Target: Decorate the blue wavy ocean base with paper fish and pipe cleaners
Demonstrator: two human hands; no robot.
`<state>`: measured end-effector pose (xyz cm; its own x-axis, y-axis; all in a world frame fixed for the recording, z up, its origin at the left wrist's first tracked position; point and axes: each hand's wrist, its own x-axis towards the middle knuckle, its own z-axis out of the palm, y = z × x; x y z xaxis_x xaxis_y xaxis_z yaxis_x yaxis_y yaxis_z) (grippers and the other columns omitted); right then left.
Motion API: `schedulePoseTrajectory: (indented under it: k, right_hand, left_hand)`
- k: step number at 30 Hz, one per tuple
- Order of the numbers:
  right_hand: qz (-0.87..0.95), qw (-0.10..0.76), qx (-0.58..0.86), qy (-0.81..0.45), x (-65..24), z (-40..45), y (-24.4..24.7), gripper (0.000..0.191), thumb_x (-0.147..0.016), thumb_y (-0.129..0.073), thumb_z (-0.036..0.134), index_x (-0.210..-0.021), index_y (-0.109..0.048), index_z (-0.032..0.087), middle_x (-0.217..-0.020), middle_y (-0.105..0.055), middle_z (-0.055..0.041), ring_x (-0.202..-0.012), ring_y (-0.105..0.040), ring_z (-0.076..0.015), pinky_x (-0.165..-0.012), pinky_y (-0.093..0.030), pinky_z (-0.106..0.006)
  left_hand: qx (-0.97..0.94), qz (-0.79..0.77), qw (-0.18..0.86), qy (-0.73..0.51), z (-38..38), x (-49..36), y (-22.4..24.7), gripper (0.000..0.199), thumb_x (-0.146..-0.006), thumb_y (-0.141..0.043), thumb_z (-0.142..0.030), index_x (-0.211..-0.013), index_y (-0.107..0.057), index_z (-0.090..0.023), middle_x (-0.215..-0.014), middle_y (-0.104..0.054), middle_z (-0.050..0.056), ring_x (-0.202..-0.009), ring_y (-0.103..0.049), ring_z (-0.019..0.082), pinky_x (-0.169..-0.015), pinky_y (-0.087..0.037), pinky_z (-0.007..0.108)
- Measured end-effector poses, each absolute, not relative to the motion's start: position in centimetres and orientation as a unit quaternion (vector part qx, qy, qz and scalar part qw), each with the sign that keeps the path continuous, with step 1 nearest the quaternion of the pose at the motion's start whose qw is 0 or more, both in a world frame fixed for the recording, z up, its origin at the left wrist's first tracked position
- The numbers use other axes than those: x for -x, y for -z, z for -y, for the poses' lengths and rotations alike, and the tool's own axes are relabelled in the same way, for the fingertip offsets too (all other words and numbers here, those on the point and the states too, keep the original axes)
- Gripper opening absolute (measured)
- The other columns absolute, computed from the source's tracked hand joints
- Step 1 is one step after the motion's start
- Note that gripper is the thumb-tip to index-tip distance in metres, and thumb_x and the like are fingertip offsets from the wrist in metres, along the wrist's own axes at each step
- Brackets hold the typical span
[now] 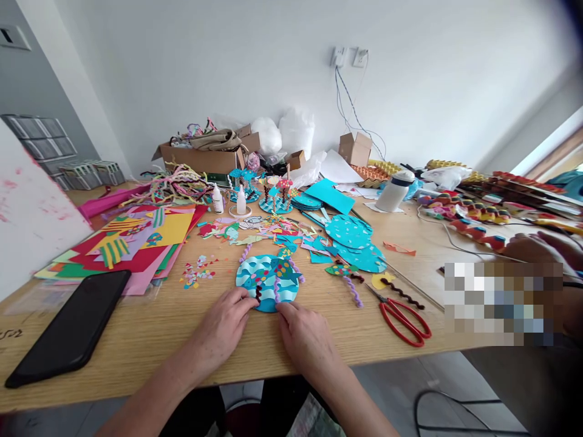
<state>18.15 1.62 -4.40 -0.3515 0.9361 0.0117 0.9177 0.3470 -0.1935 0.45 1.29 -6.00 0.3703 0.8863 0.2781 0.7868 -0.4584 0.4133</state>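
A round blue paper disc point(246, 273) with pale wave strips lies on the table in front of me. Paper fish with coloured dots point(283, 267) and twisted purple and dark brown pipe cleaners stand on it. My left hand point(228, 318) pinches the disc's lower left edge, close to a brown pipe cleaner point(259, 294). At the lower right edge, my right hand point(307, 334) has its thumb and fingers closed on the rim, beside a purple pipe cleaner point(276, 290). The fingertips partly hide what they grip.
Red-handled scissors point(405, 321), a loose paper fish point(341, 269) and pipe cleaners lie to the right. Paper scraps, glue bottles point(217, 199) and blue discs point(350, 233) sit beyond. Left are coloured sheets point(146, 243) and a black phone point(70, 328). Another person's hand point(528, 246) is far right.
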Motion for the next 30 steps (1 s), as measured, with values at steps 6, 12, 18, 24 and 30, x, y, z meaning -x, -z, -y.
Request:
schedulePoseTrajectory:
  k: [6, 12, 18, 24, 30]
  right_hand:
    - [0.819, 0.058, 0.566, -0.071, -18.0, -1.7, 4.5, 0.021, -0.086, -0.041, 0.017, -0.089, -0.061, 0.022, -0.085, -0.068, -0.0025, -0.077, -0.064, -0.0159, -0.054, -0.032, -0.023]
    - [0.82, 0.067, 0.565, -0.071, -18.1, -1.8, 4.7, 0.023, -0.086, -0.04, 0.016, -0.09, -0.062, 0.022, -0.086, -0.068, -0.0032, -0.077, -0.064, -0.017, -0.054, -0.033, -0.023]
    - [0.814, 0.063, 0.573, -0.075, -18.0, -1.8, 4.4, 0.023, -0.087, -0.04, 0.017, -0.089, -0.062, 0.022, -0.085, -0.068, -0.0029, -0.077, -0.064, -0.0157, -0.054, -0.032, -0.023]
    - [0.821, 0.05, 0.565, -0.06, -18.2, -1.6, 4.5, 0.022, -0.086, -0.041, 0.018, -0.09, -0.061, 0.023, -0.085, -0.068, -0.0022, -0.074, -0.064, -0.0158, -0.052, -0.031, -0.023]
    - [0.83, 0.027, 0.556, -0.034, -18.2, -1.3, 4.6, 0.02, -0.087, -0.039, 0.017, -0.087, -0.058, 0.023, -0.08, -0.067, -0.0013, -0.067, -0.064, -0.0162, -0.048, -0.029, -0.023]
  left_hand:
    - [-0.818, -0.511, 0.107, -0.243, -1.3, -0.5, 6.4, 0.033, -0.078, -0.041, -0.002, -0.1, -0.06, -0.019, -0.099, -0.057, 0.006, -0.092, -0.055, 0.018, -0.082, -0.047, 0.033]
    - [-0.815, -0.509, 0.096, -0.26, -1.2, -0.5, 6.7, 0.034, -0.077, -0.042, 0.0, -0.099, -0.06, -0.019, -0.099, -0.057, 0.006, -0.093, -0.055, 0.018, -0.083, -0.046, 0.032]
    - [-0.819, -0.51, 0.084, -0.249, -1.2, -0.5, 6.5, 0.034, -0.078, -0.042, 0.0, -0.1, -0.06, -0.018, -0.099, -0.057, 0.006, -0.092, -0.056, 0.018, -0.082, -0.047, 0.032]
    - [-0.831, -0.512, 0.026, -0.218, -1.0, -0.5, 6.7, 0.037, -0.078, -0.039, -0.001, -0.103, -0.061, -0.019, -0.099, -0.059, 0.008, -0.091, -0.058, 0.02, -0.08, -0.049, 0.035]
    - [-0.839, -0.514, -0.017, -0.18, -0.8, -0.4, 7.5, 0.038, -0.08, -0.036, -0.003, -0.105, -0.061, -0.018, -0.102, -0.061, 0.009, -0.094, -0.057, 0.022, -0.082, -0.048, 0.038]
